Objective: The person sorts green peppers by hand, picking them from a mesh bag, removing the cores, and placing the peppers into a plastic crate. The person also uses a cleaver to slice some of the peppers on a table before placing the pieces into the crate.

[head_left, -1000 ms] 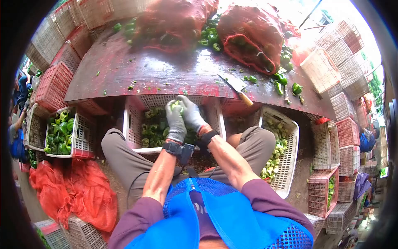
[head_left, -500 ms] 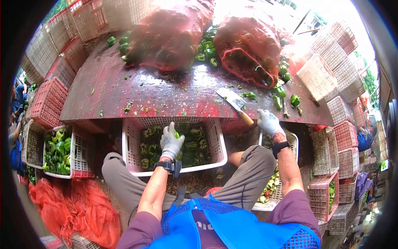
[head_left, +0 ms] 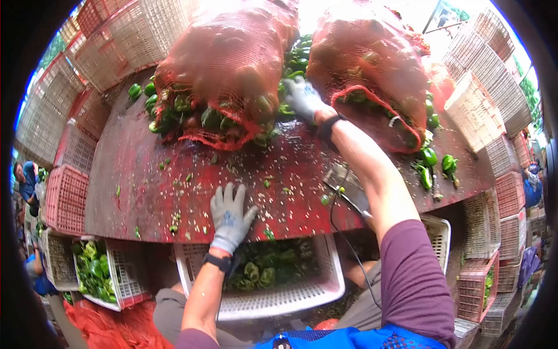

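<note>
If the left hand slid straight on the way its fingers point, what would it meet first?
Probably small green scraps, then the left sack; how far off it lies is unclear.

Produce-handling workplace, seemingly open-sided. Evidence: latticed plastic crates [head_left: 139, 35], stacked in quantity along both sides; one broad bench [head_left: 119, 174], reddish, worn, littered with green scraps [head_left: 173, 229]; green peppers [head_left: 428, 156], loose and in large red mesh sacks [head_left: 224, 58]; one broad-bladed knife [head_left: 356, 189]; other people [head_left: 26, 181] at far left; greenery [head_left: 528, 90] and daylight beyond.
</note>
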